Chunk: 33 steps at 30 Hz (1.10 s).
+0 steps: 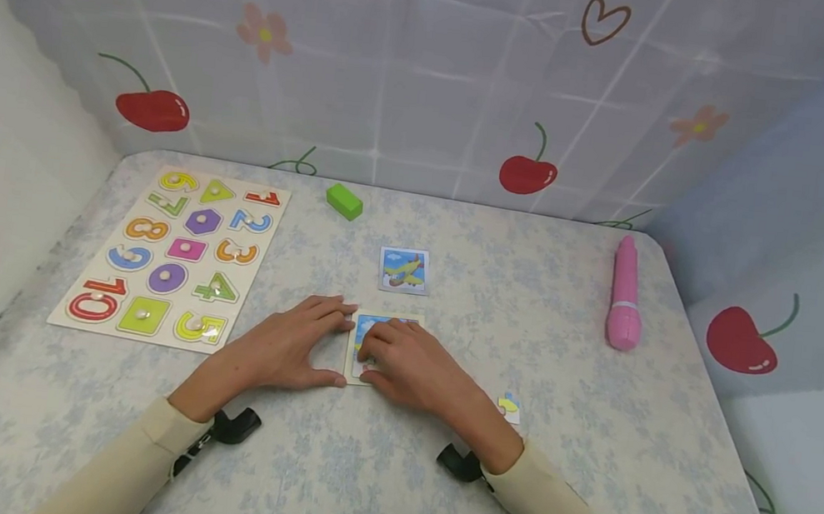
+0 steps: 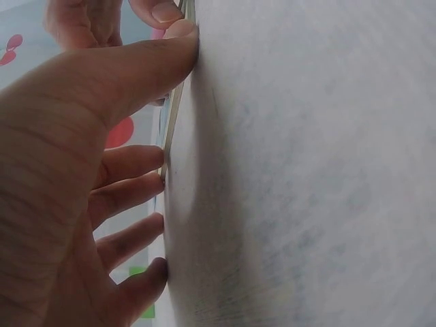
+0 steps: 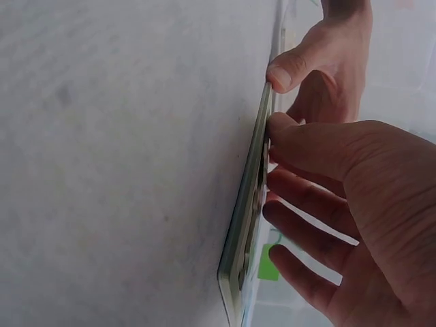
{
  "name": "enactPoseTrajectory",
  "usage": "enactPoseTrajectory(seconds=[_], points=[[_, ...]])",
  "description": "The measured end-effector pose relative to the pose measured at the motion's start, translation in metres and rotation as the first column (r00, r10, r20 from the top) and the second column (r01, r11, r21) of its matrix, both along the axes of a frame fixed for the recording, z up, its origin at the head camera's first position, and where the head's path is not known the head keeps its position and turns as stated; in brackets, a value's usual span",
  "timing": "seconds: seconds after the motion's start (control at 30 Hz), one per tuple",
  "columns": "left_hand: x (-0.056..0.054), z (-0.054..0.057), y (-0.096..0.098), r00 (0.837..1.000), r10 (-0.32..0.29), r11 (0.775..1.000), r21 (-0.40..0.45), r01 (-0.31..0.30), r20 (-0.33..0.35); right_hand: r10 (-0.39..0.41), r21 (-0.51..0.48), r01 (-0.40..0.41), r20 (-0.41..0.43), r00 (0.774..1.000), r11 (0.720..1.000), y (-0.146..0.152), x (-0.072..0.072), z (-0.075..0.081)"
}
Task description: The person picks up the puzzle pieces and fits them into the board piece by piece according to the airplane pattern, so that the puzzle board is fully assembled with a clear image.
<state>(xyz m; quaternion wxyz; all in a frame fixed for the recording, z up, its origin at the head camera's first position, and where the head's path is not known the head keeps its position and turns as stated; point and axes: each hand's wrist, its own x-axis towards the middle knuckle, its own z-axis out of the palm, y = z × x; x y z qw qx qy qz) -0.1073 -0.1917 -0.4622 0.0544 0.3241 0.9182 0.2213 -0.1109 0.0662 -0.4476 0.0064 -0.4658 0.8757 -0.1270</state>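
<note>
A small wooden jigsaw board (image 1: 351,361) with a blue-sky picture lies flat on the table, partly hidden under my right hand (image 1: 415,366). My left hand (image 1: 290,343) rests against the board's left side, thumb at the near corner and fingers spread towards the far corner. The right hand's bent fingers and thumb touch the board's top face; in the right wrist view the fingertips (image 3: 276,208) press on the pieces from above. Whether a piece sits between them is hidden. A loose jigsaw piece (image 1: 510,408), yellow and blue, lies beside my right forearm.
Just beyond the board lies a picture card (image 1: 405,271) with a yellow airplane. A number-and-shape peg puzzle (image 1: 178,262) occupies the left. A green block (image 1: 345,201) sits near the back edge, and a pink wand-shaped object (image 1: 626,296) lies far right.
</note>
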Motion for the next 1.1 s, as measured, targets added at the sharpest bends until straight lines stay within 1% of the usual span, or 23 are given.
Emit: enactPoseTrajectory(seconds=[0.23, 0.37, 0.5, 0.77, 0.93, 1.1], points=[[0.0, 0.001, 0.001, 1.0, 0.008, 1.0, -0.008, -0.008, 0.014, -0.037, -0.004, 0.037, 0.003, 0.999, 0.999, -0.003, 0.0, -0.001], [0.0, 0.0, 0.001, 1.0, 0.01, 1.0, -0.01, -0.01, 0.018, -0.038, 0.002, 0.038, -0.001, 0.999, 0.999, -0.002, 0.0, 0.001], [0.0, 0.0, 0.002, 1.0, 0.014, 1.0, -0.015, -0.014, 0.022, -0.049, -0.013, 0.049, 0.005, 0.999, 0.999, 0.003, 0.0, 0.005], [0.001, 0.0, 0.002, 0.999, 0.027, 0.999, -0.031, -0.026, 0.036, -0.087, -0.12, 0.089, 0.021, 0.996, 0.989, 0.027, -0.001, 0.017], [0.001, 0.0, 0.002, 0.999, 0.02, 0.999, -0.034, -0.019, 0.035, -0.128, -0.145, 0.131, 0.027, 0.991, 0.981, 0.046, 0.0, 0.024], [0.0, 0.0, 0.001, 1.0, 0.005, 1.0, -0.026, -0.004, 0.026, -0.179, -0.143, 0.187, 0.068, 0.981, 0.972, 0.062, 0.002, 0.027]])
